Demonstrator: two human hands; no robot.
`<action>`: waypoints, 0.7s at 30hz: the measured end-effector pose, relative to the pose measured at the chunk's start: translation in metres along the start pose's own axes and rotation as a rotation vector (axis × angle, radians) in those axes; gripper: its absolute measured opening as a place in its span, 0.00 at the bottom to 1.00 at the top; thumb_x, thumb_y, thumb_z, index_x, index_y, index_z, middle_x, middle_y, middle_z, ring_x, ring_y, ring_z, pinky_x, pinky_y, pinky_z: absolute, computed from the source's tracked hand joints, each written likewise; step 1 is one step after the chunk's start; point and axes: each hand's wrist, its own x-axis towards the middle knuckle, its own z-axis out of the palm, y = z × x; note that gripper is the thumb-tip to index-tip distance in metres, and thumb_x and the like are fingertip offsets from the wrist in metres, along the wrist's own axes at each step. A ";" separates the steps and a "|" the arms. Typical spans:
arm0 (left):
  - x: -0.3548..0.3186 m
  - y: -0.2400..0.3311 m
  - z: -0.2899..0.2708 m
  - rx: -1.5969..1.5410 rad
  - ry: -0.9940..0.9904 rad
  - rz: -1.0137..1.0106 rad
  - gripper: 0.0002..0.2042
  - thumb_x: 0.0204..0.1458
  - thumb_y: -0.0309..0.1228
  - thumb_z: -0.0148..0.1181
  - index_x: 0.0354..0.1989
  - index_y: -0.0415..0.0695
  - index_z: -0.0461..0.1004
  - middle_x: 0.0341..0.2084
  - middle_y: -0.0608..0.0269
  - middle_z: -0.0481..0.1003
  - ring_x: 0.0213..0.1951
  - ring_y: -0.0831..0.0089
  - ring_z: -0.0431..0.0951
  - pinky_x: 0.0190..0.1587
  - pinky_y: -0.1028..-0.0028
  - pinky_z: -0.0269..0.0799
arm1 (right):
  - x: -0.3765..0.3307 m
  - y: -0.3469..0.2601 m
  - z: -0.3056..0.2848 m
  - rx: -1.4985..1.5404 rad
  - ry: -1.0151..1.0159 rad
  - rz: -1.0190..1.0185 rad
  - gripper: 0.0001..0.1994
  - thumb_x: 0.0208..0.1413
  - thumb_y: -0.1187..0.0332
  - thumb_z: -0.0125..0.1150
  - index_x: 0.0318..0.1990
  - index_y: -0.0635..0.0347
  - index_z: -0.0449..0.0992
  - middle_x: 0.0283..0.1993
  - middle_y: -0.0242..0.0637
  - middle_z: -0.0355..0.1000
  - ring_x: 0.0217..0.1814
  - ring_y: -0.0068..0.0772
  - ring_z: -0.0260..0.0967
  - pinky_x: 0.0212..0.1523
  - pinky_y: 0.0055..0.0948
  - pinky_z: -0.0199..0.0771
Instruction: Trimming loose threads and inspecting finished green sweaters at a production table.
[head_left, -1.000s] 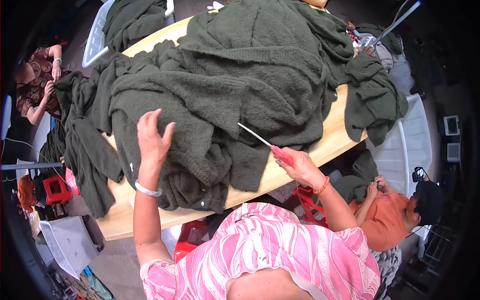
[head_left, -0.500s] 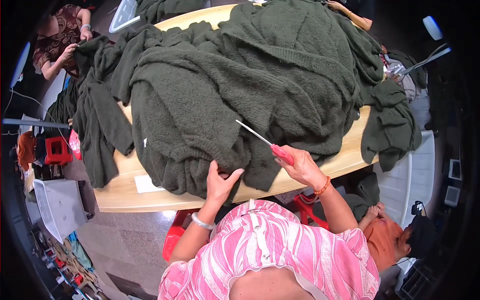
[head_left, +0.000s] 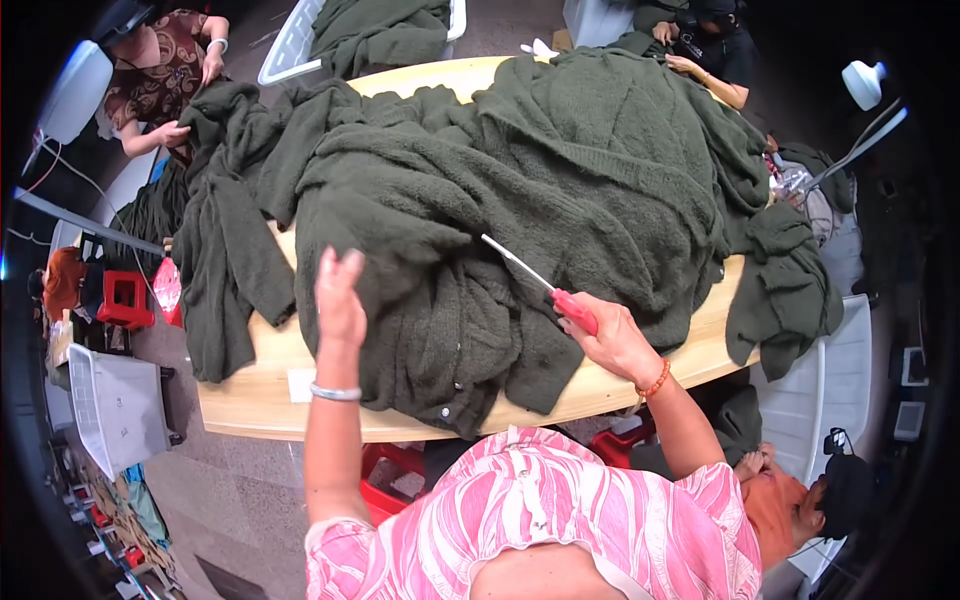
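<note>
A dark green knit sweater point(head_left: 440, 345) lies bunched at the table's near side, with a few small pale buttons along its lower folds. My left hand point(head_left: 340, 300) is over its left part, slightly blurred, fingers stretched out and holding nothing. In my closed right hand point(head_left: 615, 345) is a red-handled tool point(head_left: 525, 265) with a long thin metal shaft, pointing up and left across the knit. Whether it is one blade or two cannot be made out. Behind, a large heap of the same green knitwear point(head_left: 610, 150) covers much of the table.
The wooden table point(head_left: 255, 405) has a small white paper point(head_left: 300, 385) near its front edge. Co-workers sit at far left point(head_left: 165, 80), far right point(head_left: 720, 55) and lower right point(head_left: 785, 500). White bins point(head_left: 120, 410) and red stools point(head_left: 125, 298) stand around, and lamps flank the table.
My left hand has moved up and left from the sweater's near edge. The sweater's front part is turned back, showing buttons. The right hand keeps the red-handled tool in nearly the same place.
</note>
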 end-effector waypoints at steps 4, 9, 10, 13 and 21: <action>-0.007 -0.039 -0.022 -0.001 -0.177 -0.095 0.15 0.58 0.24 0.60 0.53 0.35 0.71 0.50 0.60 0.75 0.51 0.75 0.73 0.56 0.73 0.68 | -0.003 -0.002 0.012 -0.069 -0.121 0.047 0.14 0.56 0.69 0.63 0.50 0.59 0.74 0.39 0.48 0.76 0.43 0.53 0.75 0.43 0.37 0.74; -0.001 -0.035 0.005 -0.161 -0.241 -0.176 0.14 0.59 0.24 0.58 0.54 0.36 0.70 0.51 0.58 0.75 0.52 0.72 0.74 0.57 0.70 0.69 | 0.000 -0.030 0.026 -0.168 -0.195 0.002 0.13 0.55 0.68 0.63 0.47 0.57 0.75 0.36 0.49 0.76 0.40 0.55 0.75 0.39 0.43 0.74; 0.001 -0.035 0.009 -0.276 -0.237 -0.256 0.15 0.60 0.24 0.58 0.54 0.36 0.70 0.52 0.58 0.75 0.53 0.70 0.74 0.58 0.69 0.69 | 0.000 -0.038 0.029 -0.227 -0.261 0.040 0.12 0.55 0.67 0.63 0.45 0.57 0.74 0.34 0.49 0.76 0.39 0.55 0.75 0.38 0.44 0.74; 0.025 -0.042 0.002 -0.418 -0.198 -0.333 0.14 0.60 0.25 0.57 0.53 0.37 0.71 0.53 0.57 0.74 0.55 0.68 0.73 0.62 0.68 0.67 | 0.002 -0.053 0.038 -0.286 -0.342 0.001 0.12 0.55 0.63 0.63 0.45 0.55 0.74 0.31 0.49 0.75 0.36 0.57 0.74 0.36 0.46 0.73; -0.001 0.007 -0.013 0.533 -0.434 0.310 0.32 0.49 0.39 0.70 0.59 0.36 0.64 0.58 0.50 0.67 0.58 0.55 0.67 0.62 0.62 0.62 | 0.010 -0.041 0.035 -0.172 -0.124 0.014 0.14 0.57 0.65 0.62 0.49 0.55 0.73 0.33 0.49 0.75 0.37 0.57 0.74 0.37 0.46 0.73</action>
